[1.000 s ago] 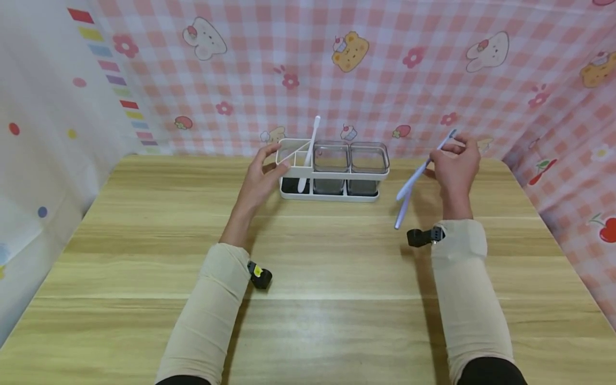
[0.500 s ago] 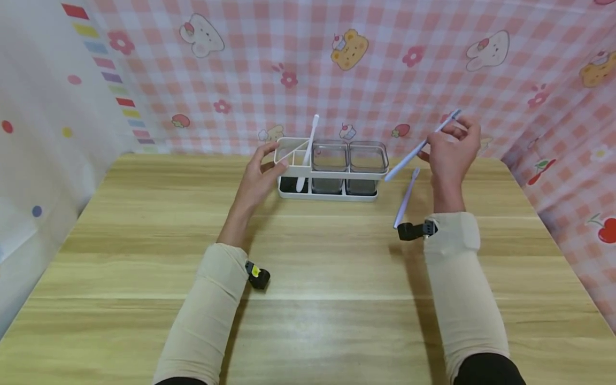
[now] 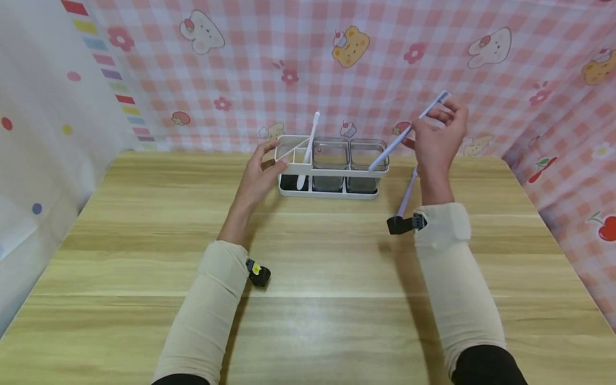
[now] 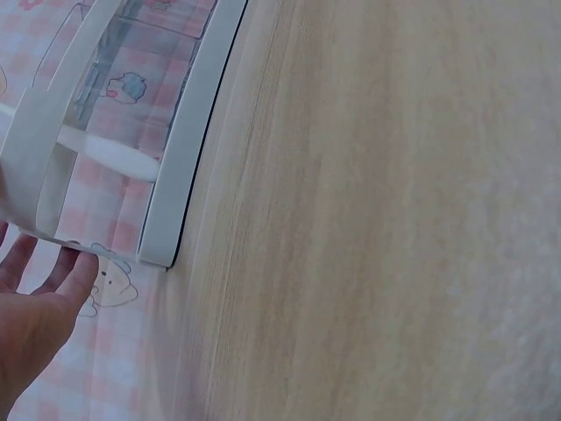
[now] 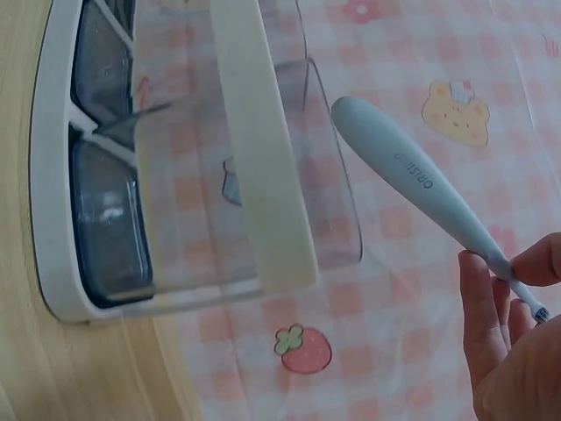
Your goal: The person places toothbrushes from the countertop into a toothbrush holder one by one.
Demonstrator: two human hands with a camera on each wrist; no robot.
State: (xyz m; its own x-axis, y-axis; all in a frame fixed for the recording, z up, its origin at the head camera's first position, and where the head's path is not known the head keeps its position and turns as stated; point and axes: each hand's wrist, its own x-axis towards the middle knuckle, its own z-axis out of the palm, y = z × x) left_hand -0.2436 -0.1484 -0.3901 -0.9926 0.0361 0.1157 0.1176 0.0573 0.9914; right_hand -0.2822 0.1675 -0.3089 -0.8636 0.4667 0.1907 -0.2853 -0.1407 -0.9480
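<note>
A white toothbrush holder (image 3: 332,196) stands at the back of the table, with two clear cups in its middle and right sections. My left hand (image 3: 260,176) holds its left end, thumb on the front rim and fingers at the side. A white toothbrush (image 3: 312,133) leans in the divided left section, handle end down. Between thumb and fingertips, my right hand (image 3: 439,141) pinches a light blue toothbrush (image 5: 412,171) near its bristle head. Its handle end slants down over the right clear cup (image 3: 368,152); the right wrist view shows it above the cup's rim.
A purple toothbrush (image 3: 408,195) lies on the wooden table (image 3: 317,299) right of the holder, partly hidden by the right wrist camera (image 3: 401,224). Behind the table hangs a pink checked cloth (image 3: 260,59), close to the holder.
My right hand has lifted the blue toothbrush away from the purple one and carried it up and left, its handle end now over the right cup. My left hand has stayed on the holder.
</note>
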